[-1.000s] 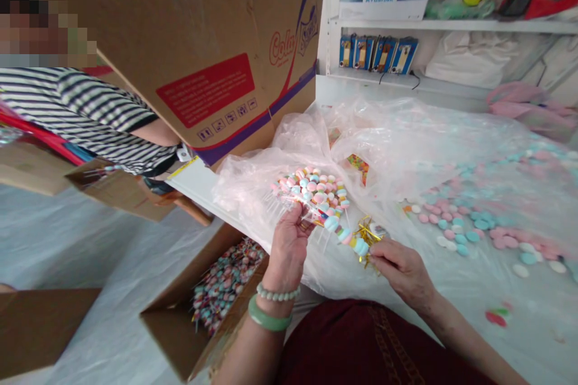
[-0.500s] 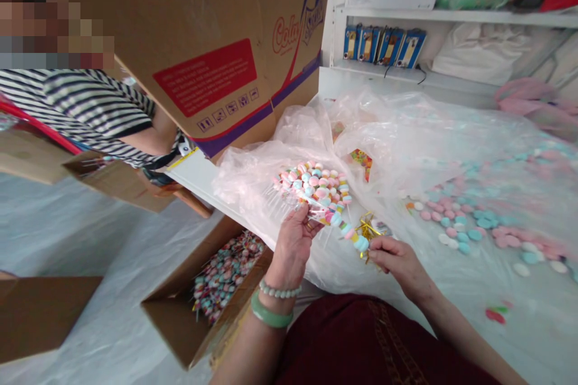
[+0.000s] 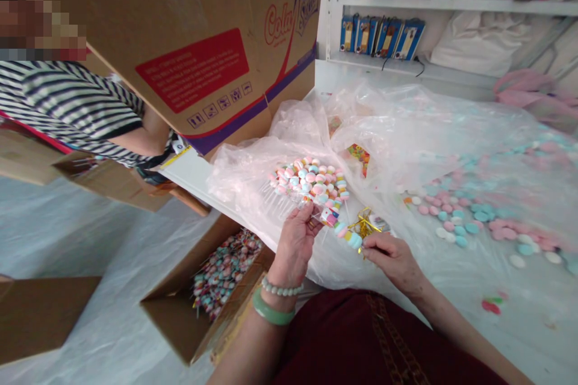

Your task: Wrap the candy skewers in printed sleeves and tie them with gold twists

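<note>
The left hand (image 3: 295,245) curls closed around a bunch of pastel candy sticks (image 3: 311,186), held above a clear plastic bag (image 3: 253,174). The right hand (image 3: 392,261) pinches a gold twist tie (image 3: 363,224) at the bunch's edge. Below, an open cardboard box (image 3: 174,325) brims with more candy sticks (image 3: 224,271). Loose pink and blue candies (image 3: 469,222) lie further right.

Left hand (image 3: 295,246) curled upward, right hand (image 3: 392,261) pinching.
</note>
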A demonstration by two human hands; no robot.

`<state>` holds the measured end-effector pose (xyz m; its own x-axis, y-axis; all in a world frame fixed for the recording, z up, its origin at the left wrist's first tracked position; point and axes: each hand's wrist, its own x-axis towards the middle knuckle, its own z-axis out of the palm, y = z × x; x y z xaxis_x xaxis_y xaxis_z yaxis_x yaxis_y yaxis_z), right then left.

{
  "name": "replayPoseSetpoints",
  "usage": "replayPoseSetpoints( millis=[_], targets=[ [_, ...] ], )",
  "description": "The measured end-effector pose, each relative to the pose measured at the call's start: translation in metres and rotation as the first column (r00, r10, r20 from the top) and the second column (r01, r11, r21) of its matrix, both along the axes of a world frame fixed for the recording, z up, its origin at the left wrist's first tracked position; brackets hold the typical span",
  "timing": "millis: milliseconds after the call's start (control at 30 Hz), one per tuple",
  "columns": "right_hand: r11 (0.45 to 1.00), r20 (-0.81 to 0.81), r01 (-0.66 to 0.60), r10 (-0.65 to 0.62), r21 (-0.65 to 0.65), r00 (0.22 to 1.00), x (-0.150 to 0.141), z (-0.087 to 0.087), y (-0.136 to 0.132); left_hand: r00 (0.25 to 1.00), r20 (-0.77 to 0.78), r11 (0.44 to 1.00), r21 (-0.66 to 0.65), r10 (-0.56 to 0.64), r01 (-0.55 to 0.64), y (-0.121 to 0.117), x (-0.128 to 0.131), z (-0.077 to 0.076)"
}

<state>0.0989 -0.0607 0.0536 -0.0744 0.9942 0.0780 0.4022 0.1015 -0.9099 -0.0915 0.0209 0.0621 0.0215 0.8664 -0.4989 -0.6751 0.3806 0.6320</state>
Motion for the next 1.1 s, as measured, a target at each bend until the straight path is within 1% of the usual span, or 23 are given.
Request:
replayPoseSetpoints(
  millis=[67, 100, 167, 233, 300, 367, 433, 500, 600, 667, 733, 800, 900, 1000, 1100],
  targets=[
    [1.000, -0.004, 0.000, 0.000, -0.001, 1.000, -0.001, 0.000, 0.000, 1.000, -0.004, 0.998, 0.059, -0.019, 0.019, -0.003, 0.006, 0.002],
    [1.000, -0.024, 0.007, -0.007, -0.028, 1.000, -0.001, -0.001, 0.001, 0.999, -0.006, 0.996, 0.085, -0.037, 0.037, -0.004, 0.009, 0.003],
    [0.991, -0.091, 0.032, -0.044, -0.129, 0.995, -0.002, -0.002, 0.001, 0.997, -0.014, 0.990, 0.118, -0.080, 0.081, -0.006, 0.013, 0.007],
    [0.968, -0.159, 0.059, -0.099, -0.243, 0.982, -0.002, -0.005, 0.001, 0.994, -0.029, 0.985, 0.127, -0.110, 0.113, -0.007, 0.014, 0.009],
    [0.954, -0.183, 0.077, -0.135, -0.290, 0.974, -0.002, -0.006, 0.001, 0.988, -0.048, 0.982, 0.116, -0.144, 0.149, -0.008, 0.012, 0.009],
    [0.969, -0.148, 0.077, -0.114, -0.236, 0.982, -0.003, -0.007, 0.000, 0.981, -0.069, 0.978, 0.095, -0.181, 0.187, -0.008, 0.009, 0.008],
    [0.992, -0.053, 0.064, -0.070, -0.113, 0.996, -0.003, -0.007, 0.000, 0.975, -0.090, 0.973, 0.089, -0.205, 0.213, -0.009, 0.008, 0.005],
    [0.998, 0.090, 0.051, -0.054, 0.037, 0.994, -0.005, -0.008, -0.002, 0.972, -0.112, 0.970, 0.110, -0.205, 0.217, -0.010, 0.008, 0.003],
    [0.975, 0.318, 0.029, -0.101, 0.222, 0.943, -0.008, -0.009, -0.005, 0.971, -0.138, 0.966, 0.147, -0.195, 0.215, -0.010, 0.012, 0.002],
    [0.958, 0.410, 0.009, -0.131, 0.286, 0.903, -0.010, -0.010, -0.007, 0.976, -0.133, 0.972, 0.142, -0.170, 0.189, -0.009, 0.013, 0.002],
    [0.951, 0.439, -0.005, -0.138, 0.310, 0.888, -0.011, -0.011, -0.009, 0.986, -0.109, 0.984, 0.117, -0.125, 0.138, -0.006, 0.011, 0.001],
    [0.950, 0.424, -0.008, -0.131, 0.311, 0.896, -0.012, -0.011, -0.008, 0.990, -0.090, 0.989, 0.087, -0.110, 0.118, -0.003, 0.008, -0.001],
    [0.966, 0.348, -0.008, -0.086, 0.259, 0.933, -0.010, -0.012, -0.004, 0.980, -0.106, 0.983, 0.058, -0.168, 0.175, -0.002, 0.004, -0.004],
    [0.992, 0.187, -0.012, -0.012, 0.127, 0.982, -0.009, -0.011, 0.002, 0.971, -0.127, 0.974, 0.072, -0.204, 0.214, -0.003, 0.003, -0.003],
    [0.996, -0.069, -0.009, 0.003, -0.085, 0.998, -0.010, -0.011, 0.007, 0.968, -0.130, 0.967, 0.111, -0.213, 0.227, -0.005, 0.005, -0.002]
  ],
)
